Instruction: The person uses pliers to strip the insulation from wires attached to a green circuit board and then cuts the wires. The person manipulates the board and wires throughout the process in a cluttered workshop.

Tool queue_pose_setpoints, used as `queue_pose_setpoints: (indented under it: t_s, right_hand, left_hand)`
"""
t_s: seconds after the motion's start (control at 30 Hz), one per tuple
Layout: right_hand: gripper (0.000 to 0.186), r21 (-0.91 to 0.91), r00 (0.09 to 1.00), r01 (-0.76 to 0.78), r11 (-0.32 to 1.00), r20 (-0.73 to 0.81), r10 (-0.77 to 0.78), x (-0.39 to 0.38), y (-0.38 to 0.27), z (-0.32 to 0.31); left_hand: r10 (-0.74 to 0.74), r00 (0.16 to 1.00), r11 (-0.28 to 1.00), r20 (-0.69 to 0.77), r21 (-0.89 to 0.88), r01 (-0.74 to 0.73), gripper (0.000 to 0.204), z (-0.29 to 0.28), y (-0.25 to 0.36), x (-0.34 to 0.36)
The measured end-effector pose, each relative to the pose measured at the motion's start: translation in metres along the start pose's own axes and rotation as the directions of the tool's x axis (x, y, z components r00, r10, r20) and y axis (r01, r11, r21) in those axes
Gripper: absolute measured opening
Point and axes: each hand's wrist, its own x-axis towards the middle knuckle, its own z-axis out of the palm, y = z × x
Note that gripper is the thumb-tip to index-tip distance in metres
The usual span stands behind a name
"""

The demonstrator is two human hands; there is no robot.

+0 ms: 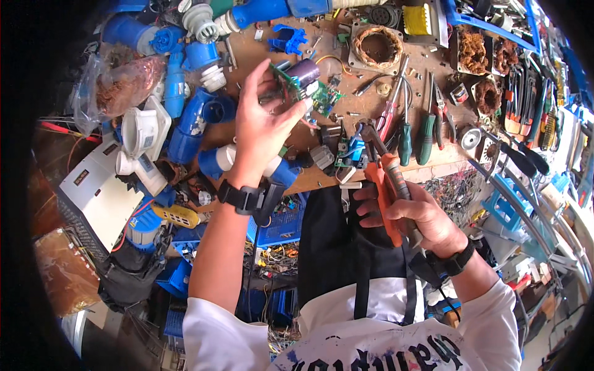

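Over the wooden bench (371, 108), at the far middle of what I watch from my distant post, the left hand (267, 120) holds up a green circuit board (284, 83). Its thumb and fingers are bent around the board, pressing it from two sides. A dark purple cylinder (303, 72) sits at the far right side of this board, with its length running roughly from left to right (whether it is soldered there, I cannot tell).

Nearer to me and to the right, the right hand (430, 219) is wrapped around the handles of orange-handled pliers (393, 173). The handles stand somewhat apart, but the jaws are too small for me to say if they meet.

For me one relation is the most important: the board lies to the far left of the plier tip, and the two are apart. The pliers' long axis goes from near right to far left, so the tip points toward the board's side of the bench, near a small blue part (357, 149) by the near edge. The left hand is the nearer one to the board, because it carries it. Right of the pliers lies a green-handled screwdriver (426, 139), untouched.
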Motion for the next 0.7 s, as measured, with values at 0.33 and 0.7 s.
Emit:
queue_pose_setpoints:
  t_s: [0.33, 0.7]
  right_hand:
    - [0.059, -0.533, 0.927, 0.228, 0.815, -0.138, -0.349, 0.016, -0.017, -0.007]
    - [0.022, -0.511, 0.885, 0.21, 0.833, -0.262, -0.384, 0.048, -0.005, -0.019]
  left_hand:
    - [-0.205, 0.979, 0.877, -0.003, -0.444, 0.182, 0.066, -0.023, 0.041, -0.006]
    - [-0.336, 0.9, 0.545, 0.277, -0.722, 0.426, 0.038, -0.049, 0.031, -0.033]
